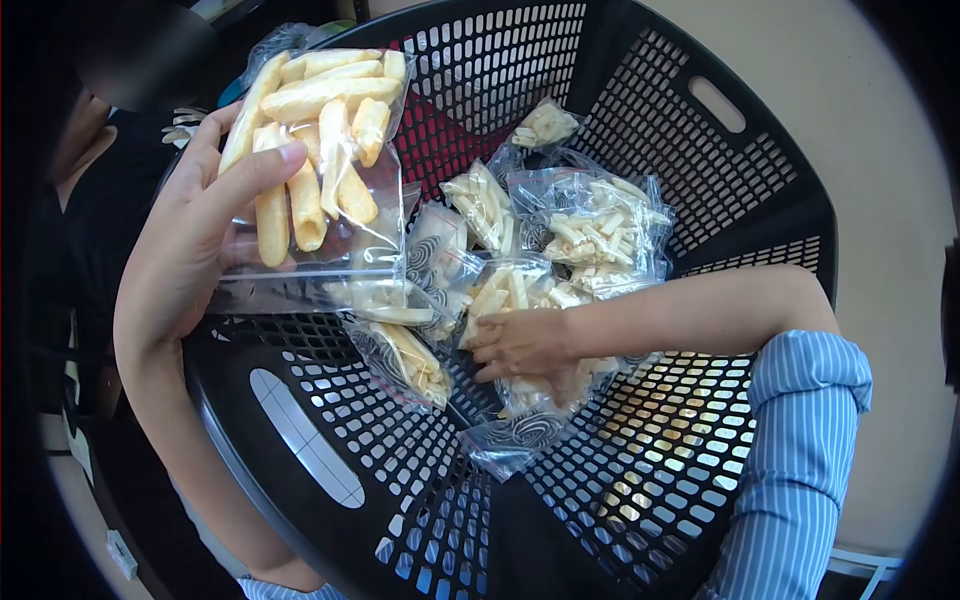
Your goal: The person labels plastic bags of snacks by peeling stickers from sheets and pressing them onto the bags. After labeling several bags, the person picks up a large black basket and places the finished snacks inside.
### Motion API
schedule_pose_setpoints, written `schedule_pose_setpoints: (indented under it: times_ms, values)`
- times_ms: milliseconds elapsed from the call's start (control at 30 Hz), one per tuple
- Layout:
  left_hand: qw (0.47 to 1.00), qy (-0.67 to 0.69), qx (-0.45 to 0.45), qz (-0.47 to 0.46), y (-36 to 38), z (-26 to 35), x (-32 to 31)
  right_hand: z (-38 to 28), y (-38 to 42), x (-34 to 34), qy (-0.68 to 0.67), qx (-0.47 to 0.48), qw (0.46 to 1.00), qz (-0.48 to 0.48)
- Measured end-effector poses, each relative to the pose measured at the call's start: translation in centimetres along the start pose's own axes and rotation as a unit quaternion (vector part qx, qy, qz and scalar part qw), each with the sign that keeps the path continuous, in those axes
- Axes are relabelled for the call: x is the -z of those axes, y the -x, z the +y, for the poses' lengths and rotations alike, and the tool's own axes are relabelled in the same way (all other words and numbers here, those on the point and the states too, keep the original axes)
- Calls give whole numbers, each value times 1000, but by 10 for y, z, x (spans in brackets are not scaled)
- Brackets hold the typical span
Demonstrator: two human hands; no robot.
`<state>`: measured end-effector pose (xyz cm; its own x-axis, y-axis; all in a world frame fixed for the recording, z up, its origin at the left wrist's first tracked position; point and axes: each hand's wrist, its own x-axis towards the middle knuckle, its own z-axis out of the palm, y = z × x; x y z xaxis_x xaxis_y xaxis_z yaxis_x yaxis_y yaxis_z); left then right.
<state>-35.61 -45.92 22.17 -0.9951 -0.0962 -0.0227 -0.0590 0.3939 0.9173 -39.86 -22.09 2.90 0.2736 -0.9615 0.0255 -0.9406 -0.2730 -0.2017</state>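
Note:
My left hand (pixel 225 190) holds up a clear zip bag (pixel 340 185) of thick pale-yellow sticks, pinched between thumb and fingers, above the left rim of a black basket (pixel 500 560). Down inside the basket, my right hand (pixel 530 345) rests on a bag of pale sticks (pixel 510 290), its fingers partly spread and pointing left; no object is visibly gripped. Around it lie several similar clear bags, among them one at the right (pixel 595 235), one at the lower left (pixel 410 365) and a small one at the back (pixel 545 125). Some bags carry a dark swirl pattern.
The basket has perforated walls and oval handle slots. Behind its back left wall something red shows through. At the far left is a person in dark clothes (pixel 120 210), partly in shadow. Pale floor (pixel 890 200) lies to the right, with a white frame (pixel 870 570) at the lower right.

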Motion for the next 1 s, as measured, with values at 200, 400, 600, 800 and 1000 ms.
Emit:
schedule_pose_setpoints:
  times_ms: [200, 400, 600, 800, 1000]
  values:
    - [999, 27, -24, 21, 3, 2, -5, 22, -3, 30, 270, -270, 738, -556]
    - [999, 30, -31, 16, 1, 0, -2, 87, 57, 57, 303, -371, 719, -504]
    - [997, 50, -42, 33, 4, 2, -7, 84, 43, 62, 153, -319, 841, -409]
    - [998, 36, -33, 42, 5, 3, -7, 26, 27, 24, -102, -196, 870, -440]
    - [998, 44, -30, 43, 4, 2, -5, 55, 75, 13, -15, -309, 739, -598]
